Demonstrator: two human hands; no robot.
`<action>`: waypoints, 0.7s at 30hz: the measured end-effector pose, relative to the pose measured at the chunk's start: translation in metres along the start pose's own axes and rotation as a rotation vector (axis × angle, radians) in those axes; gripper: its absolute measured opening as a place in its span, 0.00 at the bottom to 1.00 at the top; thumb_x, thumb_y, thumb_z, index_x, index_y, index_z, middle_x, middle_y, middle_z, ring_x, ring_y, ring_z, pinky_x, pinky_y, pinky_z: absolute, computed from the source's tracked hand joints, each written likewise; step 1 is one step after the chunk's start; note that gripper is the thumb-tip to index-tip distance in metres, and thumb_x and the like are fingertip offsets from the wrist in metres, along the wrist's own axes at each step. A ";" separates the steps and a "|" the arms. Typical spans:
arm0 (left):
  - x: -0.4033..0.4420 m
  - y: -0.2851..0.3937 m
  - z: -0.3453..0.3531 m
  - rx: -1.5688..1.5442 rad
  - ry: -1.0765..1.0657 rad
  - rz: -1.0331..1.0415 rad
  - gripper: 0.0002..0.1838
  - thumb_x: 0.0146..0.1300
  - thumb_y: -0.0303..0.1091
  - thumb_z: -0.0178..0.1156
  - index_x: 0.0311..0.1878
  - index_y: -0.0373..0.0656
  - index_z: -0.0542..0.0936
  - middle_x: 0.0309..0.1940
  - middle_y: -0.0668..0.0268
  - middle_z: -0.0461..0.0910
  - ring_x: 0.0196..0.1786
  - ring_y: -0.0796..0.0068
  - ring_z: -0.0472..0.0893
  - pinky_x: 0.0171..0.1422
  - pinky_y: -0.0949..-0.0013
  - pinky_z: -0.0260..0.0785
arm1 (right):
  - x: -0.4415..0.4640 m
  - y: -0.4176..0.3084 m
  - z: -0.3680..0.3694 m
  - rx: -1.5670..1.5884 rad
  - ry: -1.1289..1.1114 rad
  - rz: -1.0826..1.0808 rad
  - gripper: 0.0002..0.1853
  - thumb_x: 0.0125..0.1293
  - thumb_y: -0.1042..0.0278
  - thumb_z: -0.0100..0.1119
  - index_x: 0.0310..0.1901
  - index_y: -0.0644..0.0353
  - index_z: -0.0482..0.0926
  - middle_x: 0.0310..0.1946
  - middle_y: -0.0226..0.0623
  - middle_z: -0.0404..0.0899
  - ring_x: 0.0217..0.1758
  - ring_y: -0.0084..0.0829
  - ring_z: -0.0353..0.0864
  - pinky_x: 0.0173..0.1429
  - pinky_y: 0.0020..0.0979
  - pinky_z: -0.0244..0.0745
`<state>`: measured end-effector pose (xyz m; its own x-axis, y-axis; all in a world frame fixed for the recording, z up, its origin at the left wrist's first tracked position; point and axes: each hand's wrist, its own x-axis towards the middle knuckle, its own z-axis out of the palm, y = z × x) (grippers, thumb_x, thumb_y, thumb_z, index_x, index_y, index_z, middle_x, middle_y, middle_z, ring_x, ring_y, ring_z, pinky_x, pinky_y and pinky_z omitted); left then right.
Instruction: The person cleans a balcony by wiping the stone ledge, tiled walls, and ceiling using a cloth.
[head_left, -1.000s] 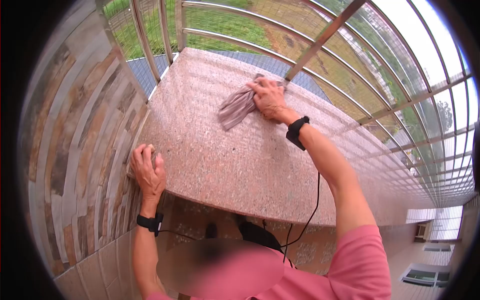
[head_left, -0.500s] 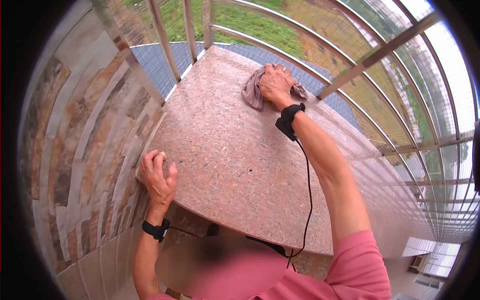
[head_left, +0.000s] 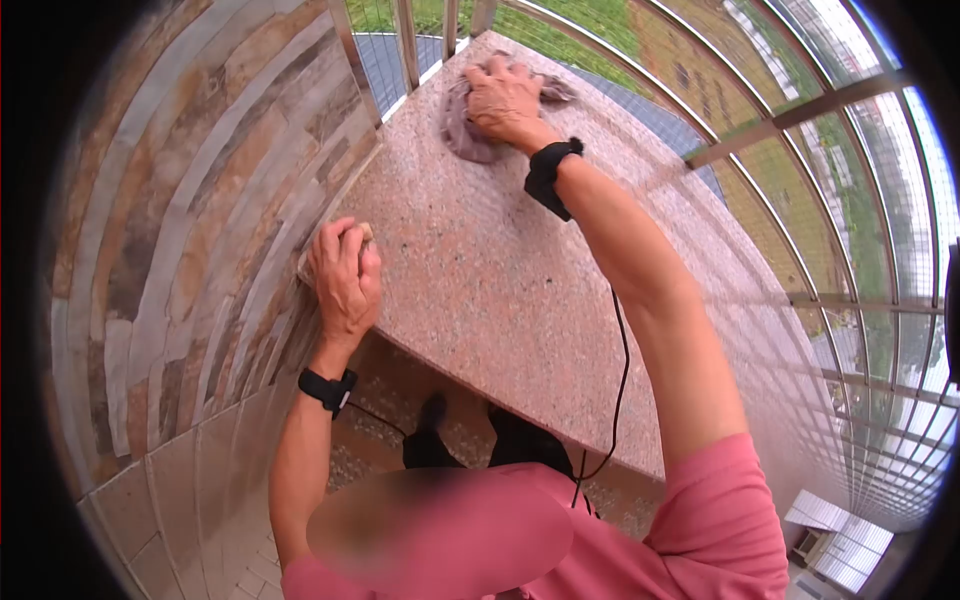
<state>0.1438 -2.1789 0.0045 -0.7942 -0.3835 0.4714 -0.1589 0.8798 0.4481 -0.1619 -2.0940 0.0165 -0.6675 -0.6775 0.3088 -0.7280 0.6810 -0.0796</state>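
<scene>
A crumpled grey-brown cloth (head_left: pixel 465 128) lies on the speckled pink stone slab (head_left: pixel 480 270), near its far corner. My right hand (head_left: pixel 505 100) presses down on the cloth, fingers bent over it, with cloth showing on both sides. At the slab's left edge, beside the wall, my left hand (head_left: pixel 345 275) has curled fingers around a small tan object (head_left: pixel 366 232), of which only a bit shows at the fingertips. Each wrist wears a black band, and a black cable hangs from the right one over the slab.
A stone-tiled wall (head_left: pixel 200 220) rises along the left. Metal railing bars (head_left: pixel 780 125) with mesh curve along the slab's far and right sides. The black cable (head_left: pixel 625 380) crosses the slab's near edge. My feet and a patterned floor show below.
My right hand and the cloth have moved left and farther toward the slab's far corner. The view has turned, and my left hand stays at the slab's left edge.
</scene>
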 end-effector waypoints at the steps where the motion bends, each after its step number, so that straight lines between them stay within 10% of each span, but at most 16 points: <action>1: -0.001 0.000 0.001 -0.012 -0.007 0.001 0.12 0.62 0.33 0.54 0.47 0.40 0.76 0.51 0.53 0.72 0.57 0.49 0.71 0.64 0.50 0.61 | -0.011 -0.009 -0.001 -0.009 -0.007 0.008 0.19 0.65 0.60 0.48 0.56 0.38 0.80 0.57 0.38 0.76 0.60 0.50 0.72 0.58 0.60 0.63; 15: 0.002 -0.016 0.015 -0.136 0.234 0.050 0.16 0.72 0.36 0.46 0.54 0.36 0.74 0.47 0.49 0.76 0.53 0.45 0.75 0.62 0.53 0.65 | -0.147 -0.123 -0.039 0.161 0.148 -0.075 0.16 0.61 0.60 0.52 0.49 0.45 0.83 0.53 0.38 0.75 0.58 0.48 0.72 0.56 0.55 0.63; 21: 0.001 -0.039 0.009 -0.690 0.019 -0.071 0.16 0.73 0.38 0.46 0.51 0.35 0.75 0.44 0.50 0.77 0.50 0.50 0.76 0.59 0.56 0.66 | -0.190 -0.178 -0.061 0.251 -0.003 -0.031 0.23 0.55 0.57 0.60 0.55 0.45 0.80 0.55 0.36 0.75 0.59 0.44 0.71 0.52 0.54 0.65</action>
<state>0.1441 -2.2114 -0.0195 -0.7841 -0.4443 0.4333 0.2039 0.4751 0.8560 0.1046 -2.0694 0.0301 -0.6444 -0.6980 0.3123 -0.7640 0.5696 -0.3031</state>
